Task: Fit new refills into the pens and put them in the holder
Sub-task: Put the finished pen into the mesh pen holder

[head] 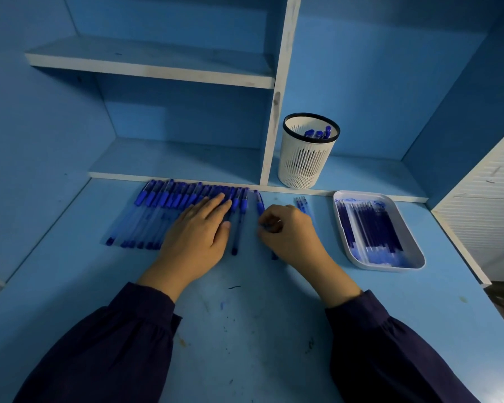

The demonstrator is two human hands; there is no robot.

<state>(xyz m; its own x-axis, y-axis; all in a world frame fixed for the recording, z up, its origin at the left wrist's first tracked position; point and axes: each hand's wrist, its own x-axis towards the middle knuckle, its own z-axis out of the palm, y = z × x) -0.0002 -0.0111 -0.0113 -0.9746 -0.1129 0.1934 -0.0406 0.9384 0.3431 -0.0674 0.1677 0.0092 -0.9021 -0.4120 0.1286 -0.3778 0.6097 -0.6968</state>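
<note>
A long row of blue-capped clear pens (160, 210) lies side by side on the blue desk. My left hand (197, 237) rests flat on the right end of that row, fingers spread. My right hand (288, 231) is curled around a single pen (259, 203) lying apart from the row, fingertips pinching its barrel. A white mesh pen holder (306, 158) with a black rim stands on the low shelf behind, with a few blue pens inside. A white tray (413, 257) of blue refills sits at the right. A few loose refills (301, 203) lie beyond my right hand.
A white upright divider (269, 146) stands just left of the holder. An upper shelf (157, 65) hangs at the left. A white slatted panel (483, 210) borders the desk on the right. Ink marks spot the desk (245, 315) near me.
</note>
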